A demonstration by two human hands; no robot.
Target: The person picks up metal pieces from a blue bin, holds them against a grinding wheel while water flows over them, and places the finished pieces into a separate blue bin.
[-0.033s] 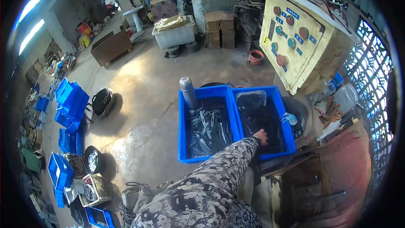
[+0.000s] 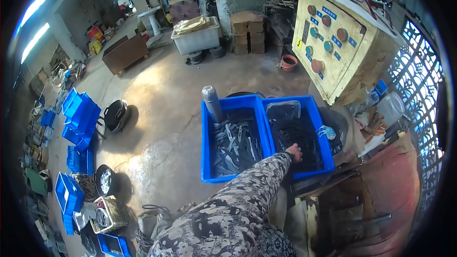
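My left hand (image 2: 295, 153), at the end of a camouflage-patterned sleeve, is over the near part of the right blue bin (image 2: 328, 162). Its fingers look curled closed; whatever they may hold is hidden. Dark thin pieces (image 2: 309, 138) lie in this bin, and a clear plastic tub (image 2: 283, 111) sits at its far end. Touching it on the left is a second blue bin (image 2: 205, 157) with many grey flat strips (image 2: 232, 139) inside. A silver cylinder like a thermos flask (image 2: 212, 104) stands in its far left corner. My right hand is out of sight.
A cream control box (image 2: 328, 43) with coloured buttons juts in at the upper right. A pale blue face mask (image 2: 326, 132) hangs by the right bin's edge. Blue crates (image 2: 81, 119), a black pot (image 2: 115, 115) and a cream basket (image 2: 109, 216) stand along the left.
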